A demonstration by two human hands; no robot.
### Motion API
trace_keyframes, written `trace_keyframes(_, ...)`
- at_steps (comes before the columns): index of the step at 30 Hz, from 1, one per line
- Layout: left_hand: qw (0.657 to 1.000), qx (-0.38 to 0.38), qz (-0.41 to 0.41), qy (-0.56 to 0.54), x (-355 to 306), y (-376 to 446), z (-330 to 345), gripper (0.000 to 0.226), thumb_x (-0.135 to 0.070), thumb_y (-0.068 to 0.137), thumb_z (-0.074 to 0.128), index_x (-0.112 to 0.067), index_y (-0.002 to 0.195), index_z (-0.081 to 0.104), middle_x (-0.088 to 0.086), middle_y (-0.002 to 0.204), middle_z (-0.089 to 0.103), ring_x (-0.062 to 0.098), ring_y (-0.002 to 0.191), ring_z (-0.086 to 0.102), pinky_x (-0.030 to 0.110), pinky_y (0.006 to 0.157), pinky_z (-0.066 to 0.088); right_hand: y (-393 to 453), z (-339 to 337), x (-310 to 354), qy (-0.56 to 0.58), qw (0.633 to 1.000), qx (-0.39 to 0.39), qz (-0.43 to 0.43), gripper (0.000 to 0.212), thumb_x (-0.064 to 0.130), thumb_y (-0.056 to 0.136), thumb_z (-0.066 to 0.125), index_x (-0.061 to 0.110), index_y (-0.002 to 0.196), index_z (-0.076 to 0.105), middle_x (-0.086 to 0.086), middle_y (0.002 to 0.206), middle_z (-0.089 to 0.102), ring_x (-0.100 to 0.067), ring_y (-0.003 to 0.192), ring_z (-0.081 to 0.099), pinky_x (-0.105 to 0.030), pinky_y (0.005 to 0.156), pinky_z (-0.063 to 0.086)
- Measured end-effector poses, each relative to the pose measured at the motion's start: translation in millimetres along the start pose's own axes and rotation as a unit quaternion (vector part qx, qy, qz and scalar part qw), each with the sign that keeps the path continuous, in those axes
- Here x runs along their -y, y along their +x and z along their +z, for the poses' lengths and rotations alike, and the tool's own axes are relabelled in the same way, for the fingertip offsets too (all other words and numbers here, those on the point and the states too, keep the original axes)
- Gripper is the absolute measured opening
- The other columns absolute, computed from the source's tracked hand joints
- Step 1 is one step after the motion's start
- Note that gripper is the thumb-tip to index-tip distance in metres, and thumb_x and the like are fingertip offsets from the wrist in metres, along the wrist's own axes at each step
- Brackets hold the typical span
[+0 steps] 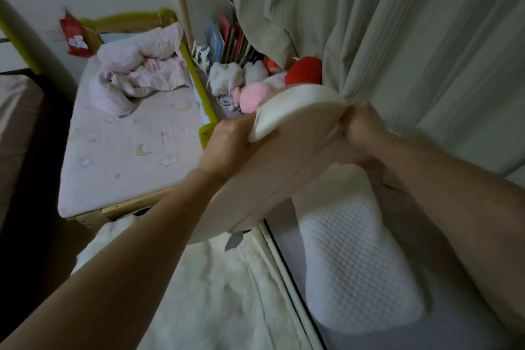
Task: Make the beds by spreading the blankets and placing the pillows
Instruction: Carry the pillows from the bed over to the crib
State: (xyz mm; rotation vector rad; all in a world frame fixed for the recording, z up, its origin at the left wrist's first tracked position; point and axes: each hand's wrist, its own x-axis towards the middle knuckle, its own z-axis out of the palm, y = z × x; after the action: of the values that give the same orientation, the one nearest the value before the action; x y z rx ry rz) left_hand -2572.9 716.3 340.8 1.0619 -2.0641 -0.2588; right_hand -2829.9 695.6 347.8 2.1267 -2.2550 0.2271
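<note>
Both hands' grip (pixel 227 142) (pixel 362 128) (arms outstretched) on raised pillow (pixel 270 167)

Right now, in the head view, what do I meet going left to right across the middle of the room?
Red packet → crumpled pink blanket on the small bed → yellow-green bed rail → white and pink plush toys → left hand → held pillow → right hand → curtain.
</note>
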Motion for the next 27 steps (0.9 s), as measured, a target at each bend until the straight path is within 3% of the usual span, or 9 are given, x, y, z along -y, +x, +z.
trace_keyframes(2,0.999,-0.02,0.041,0.007,-18,24,-5,0.027,-0.033,0.087,0.067,-0.008,0.097,0.07,0.009,0.081,0.069,0.017,0.071,0.06,0.021,0.058,0.033,10,-22,-15,-0.014,0.998,-0.052,0.01,0.021,-0.002,0.087,0.043,-0.008,0.086,0.063,-0.028,0.094,0.064,-0.041,0.088,0.059,-0.037,0.075,0.038)
trace_keyframes(5,0.992,-0.023,0.113,0.05,-43,58,-8,0.036,-0.038,0.087,0.059,-0.005,0.095,0.068,0.013,0.084,0.066,0.027,0.072,0.061,0.035,0.058,0.046,5,-56,-36,-0.038,0.987,-0.148,0.056,0.019,-0.003,0.085,0.044,0.0,0.078,0.061,-0.025,0.091,0.065,-0.039,0.086,0.06,-0.039,0.083,0.04)
trace_keyframes(8,0.981,-0.043,0.165,0.092,-60,77,3,0.031,-0.032,0.084,0.063,-0.005,0.099,0.065,0.015,0.098,0.06,0.034,0.074,0.061,0.043,0.055,0.049,-11,-74,-66,0.007,0.961,-0.237,0.142,0.022,-0.002,0.085,0.045,-0.005,0.09,0.066,-0.028,0.097,0.065,-0.04,0.092,0.059,-0.038,0.072,0.038)
trace_keyframes(10,0.979,-0.034,0.16,0.122,-67,75,16,0.033,-0.023,0.079,0.069,-0.006,0.107,0.064,0.014,0.115,0.056,0.036,0.085,0.062,0.044,0.056,0.05,-27,-80,-80,0.023,0.95,-0.256,0.176,0.024,-0.001,0.085,0.046,-0.004,0.098,0.066,-0.028,0.103,0.064,-0.04,0.098,0.058,-0.039,0.077,0.041)
trace_keyframes(13,0.983,0.029,0.092,0.155,-64,55,53,0.039,-0.016,0.077,0.07,-0.008,0.115,0.063,0.009,0.119,0.06,0.035,0.102,0.058,0.047,0.066,0.047,-55,-67,-93,0.007,0.955,-0.206,0.214,0.024,0.0,0.084,0.052,-0.005,0.103,0.065,-0.028,0.108,0.064,-0.042,0.102,0.06,-0.045,0.084,0.047)
trace_keyframes(18,0.956,0.178,-0.016,0.232,-49,-6,126,0.022,-0.004,0.089,0.051,-0.01,0.106,0.062,0.01,0.104,0.062,0.034,0.098,0.058,0.036,0.062,0.035,-107,7,-98,0.032,0.959,-0.062,0.276,0.024,0.006,0.088,0.053,-0.004,0.107,0.064,-0.026,0.111,0.063,-0.039,0.106,0.06,-0.042,0.086,0.046)
trace_keyframes(22,0.915,0.296,-0.013,0.275,-32,-65,182,0.028,-0.006,0.091,0.047,-0.019,0.111,0.061,0.005,0.106,0.064,0.029,0.1,0.059,0.032,0.067,0.036,-158,108,-107,0.098,0.924,0.026,0.369,0.031,0.011,0.097,0.04,-0.002,0.119,0.059,-0.019,0.119,0.061,-0.035,0.111,0.057,-0.041,0.094,0.046)
trace_keyframes(25,0.886,0.352,-0.021,0.302,-20,-97,193,0.026,-0.007,0.093,0.046,-0.016,0.114,0.058,0.004,0.11,0.062,0.026,0.105,0.058,0.034,0.076,0.043,-188,154,-101,0.166,0.914,0.051,0.367,0.035,0.015,0.1,0.035,-0.003,0.124,0.055,-0.023,0.128,0.055,-0.038,0.118,0.051,-0.044,0.101,0.04)
trace_keyframes(27,0.855,0.407,-0.015,0.321,-10,-112,194,0.029,-0.006,0.092,0.047,-0.016,0.118,0.056,0.004,0.115,0.06,0.025,0.111,0.056,0.035,0.085,0.043,-200,172,-99,0.146,0.919,0.119,0.346,0.031,0.009,0.098,0.038,-0.005,0.118,0.057,-0.023,0.124,0.056,-0.037,0.114,0.052,-0.037,0.093,0.042)
